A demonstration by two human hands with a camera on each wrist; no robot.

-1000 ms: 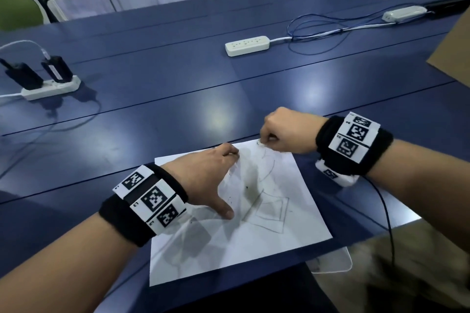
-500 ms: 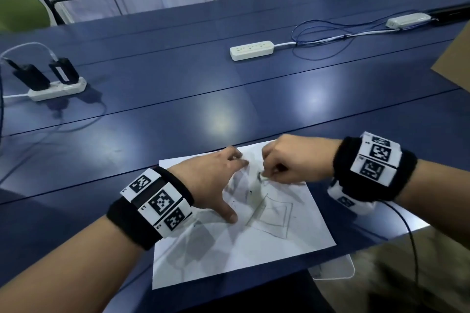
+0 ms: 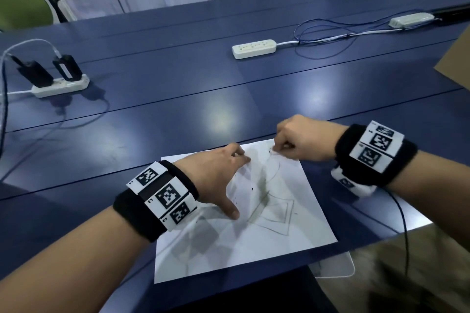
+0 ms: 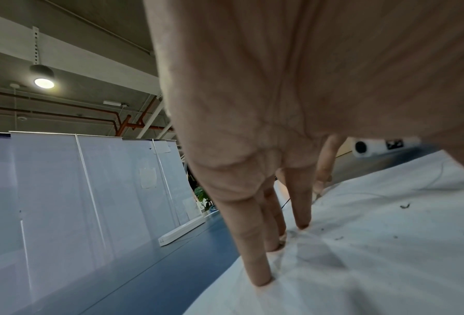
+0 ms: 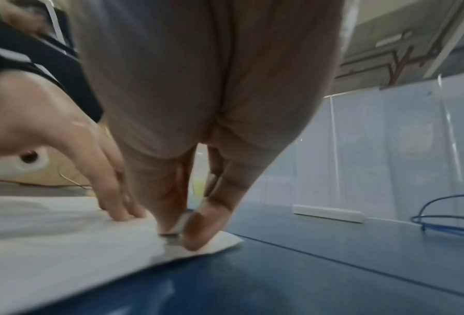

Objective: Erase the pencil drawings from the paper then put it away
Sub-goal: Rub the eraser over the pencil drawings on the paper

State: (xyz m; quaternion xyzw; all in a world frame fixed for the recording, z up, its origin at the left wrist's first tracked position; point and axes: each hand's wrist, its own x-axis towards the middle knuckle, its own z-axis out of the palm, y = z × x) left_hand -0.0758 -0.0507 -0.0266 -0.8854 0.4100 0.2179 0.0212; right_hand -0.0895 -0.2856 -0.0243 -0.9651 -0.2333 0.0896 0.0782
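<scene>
A white sheet of paper (image 3: 267, 244) lies at the near edge of the blue table (image 3: 178, 114). It carries a faint pencil square (image 3: 273, 213), grey smudges and dark eraser crumbs (image 4: 404, 206). My left hand (image 3: 218, 175) presses on the sheet with straight, spread fingers (image 4: 257, 255) and holds it flat. My right hand (image 3: 300, 142) is curled near the paper's far corner and pinches a small eraser (image 5: 180, 223) between thumb and fingers. The eraser's tip touches the paper (image 5: 63, 234). The hand hides most of the eraser.
A white power strip (image 3: 254, 48) with looping cables (image 3: 323, 35) lies mid-table. Another strip (image 3: 61, 86) with two black adapters sits far left, and a third (image 3: 409, 20) far right. A cardboard edge (image 3: 455, 63) juts in at right. A cable (image 3: 404, 223) hangs from my right wrist.
My right hand went from the paper's far corner toward the middle, then back to the far corner, rubbing with the eraser. My left hand stayed pressed on the sheet.
</scene>
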